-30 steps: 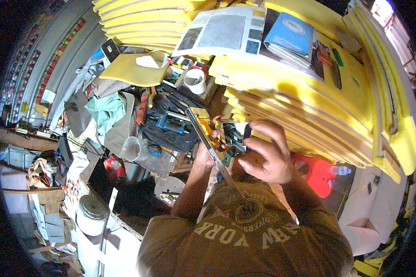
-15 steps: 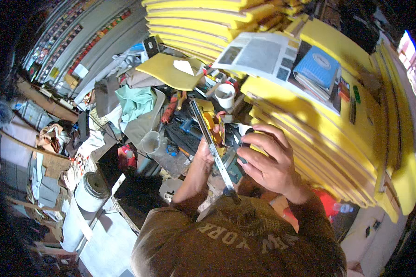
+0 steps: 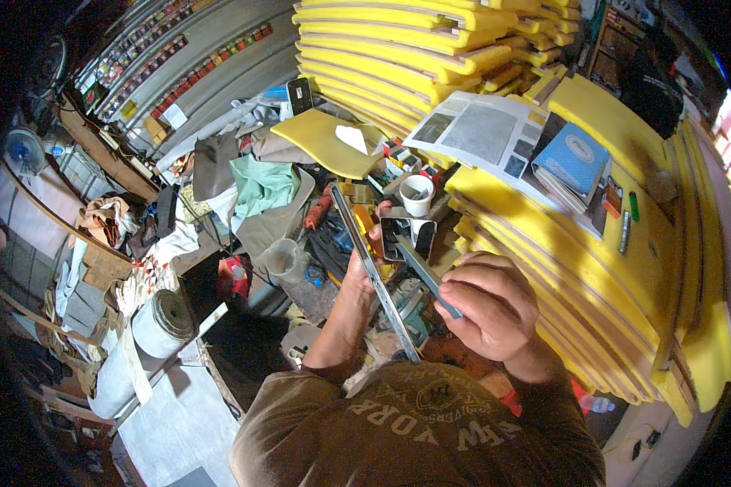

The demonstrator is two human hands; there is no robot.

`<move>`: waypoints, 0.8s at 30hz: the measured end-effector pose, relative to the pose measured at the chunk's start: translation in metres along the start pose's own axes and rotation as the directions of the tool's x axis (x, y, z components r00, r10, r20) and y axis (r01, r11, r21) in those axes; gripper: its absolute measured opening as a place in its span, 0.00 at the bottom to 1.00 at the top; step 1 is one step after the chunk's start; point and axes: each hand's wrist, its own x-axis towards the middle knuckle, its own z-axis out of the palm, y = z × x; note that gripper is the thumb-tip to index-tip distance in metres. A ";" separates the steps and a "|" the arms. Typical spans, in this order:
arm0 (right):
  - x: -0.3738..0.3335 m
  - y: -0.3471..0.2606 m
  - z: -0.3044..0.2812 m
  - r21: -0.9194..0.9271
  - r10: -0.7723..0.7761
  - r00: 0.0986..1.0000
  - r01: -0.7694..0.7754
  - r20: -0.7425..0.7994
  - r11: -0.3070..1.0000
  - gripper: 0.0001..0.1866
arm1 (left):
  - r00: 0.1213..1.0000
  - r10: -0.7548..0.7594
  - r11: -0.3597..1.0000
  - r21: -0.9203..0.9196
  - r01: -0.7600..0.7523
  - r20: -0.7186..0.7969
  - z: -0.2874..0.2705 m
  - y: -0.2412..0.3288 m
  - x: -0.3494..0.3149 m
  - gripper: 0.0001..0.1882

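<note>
My left hand [image 3: 361, 274] is closed at a long, narrow metal rail [image 3: 371, 269], which slants from the bench toward my chest. A yellow-orange part [image 3: 365, 219] shows beside the rail above that hand; whether the two are joined I cannot tell. Between the fingers and thumb of my right hand [image 3: 492, 304] is a flat, straight grey strip [image 3: 424, 274]. The strip's far end reaches the small open box [image 3: 420, 233], dark and white inside, just right of my left fingertips. Part of my left grip is hidden behind the rail.
Cluttered tools and a clear plastic cup [image 3: 287, 261] lie beyond my left hand, with a white cup [image 3: 417, 195] farther back. Tall stacks of yellow foam-padded panels [image 3: 536, 272] stand to the right, bearing a blue book [image 3: 573, 158]. A grey-white roll [image 3: 162, 325] stands left.
My right hand has drawn back toward me and right, and the grey strip now shows at greater length. The box shows more of its opening. The whole view has shifted slightly.
</note>
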 end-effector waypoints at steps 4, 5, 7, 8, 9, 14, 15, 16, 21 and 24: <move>0.001 0.007 0.013 -0.079 -0.012 1.000 0.014 0.024 0.997 0.15 | 0.999 -0.005 0.997 0.074 0.008 -0.039 0.015 -0.002 -0.003 0.30; 0.001 0.010 0.016 -0.103 -0.004 0.999 0.008 0.038 0.995 0.15 | 0.999 -0.008 0.997 0.073 0.011 -0.038 0.014 -0.003 -0.003 0.30; -0.001 0.016 0.023 -0.153 0.016 0.998 -0.006 0.064 0.988 0.17 | 0.999 -0.017 0.997 0.071 0.019 -0.034 0.012 -0.005 -0.002 0.31; -0.004 0.020 0.027 -0.199 0.033 0.997 -0.020 0.063 0.980 0.19 | 1.000 -0.017 0.999 0.049 0.016 0.016 0.025 -0.006 -0.006 0.31; -0.006 0.022 0.029 -0.242 0.033 0.998 -0.021 0.048 0.970 0.20 | 1.000 -0.006 0.997 0.079 0.005 0.017 0.032 -0.007 -0.008 0.31; -0.003 0.019 0.036 -0.432 0.124 0.992 -0.111 0.001 0.895 0.13 | 0.999 -0.034 0.996 0.087 0.031 0.034 0.011 -0.011 -0.006 0.31; -0.003 0.018 0.036 -0.468 0.164 0.986 -0.149 -0.008 0.871 0.11 | 0.999 -0.039 0.998 0.045 0.037 0.038 0.009 -0.015 -0.006 0.31; 0.000 0.016 0.035 -0.503 0.193 0.981 -0.165 0.003 0.849 0.10 | 1.000 0.003 1.000 0.022 -0.003 -0.008 0.008 -0.017 -0.003 0.31; 0.006 0.012 0.034 -0.507 0.324 0.939 -0.225 0.114 0.832 0.11 | 0.995 -0.100 0.992 -0.078 0.101 0.027 0.005 -0.017 0.002 0.31; 0.002 0.018 0.033 -0.442 0.281 0.956 -0.219 0.079 0.870 0.11 | 0.995 -0.096 0.994 -0.052 0.095 -0.017 0.021 -0.017 -0.003 0.33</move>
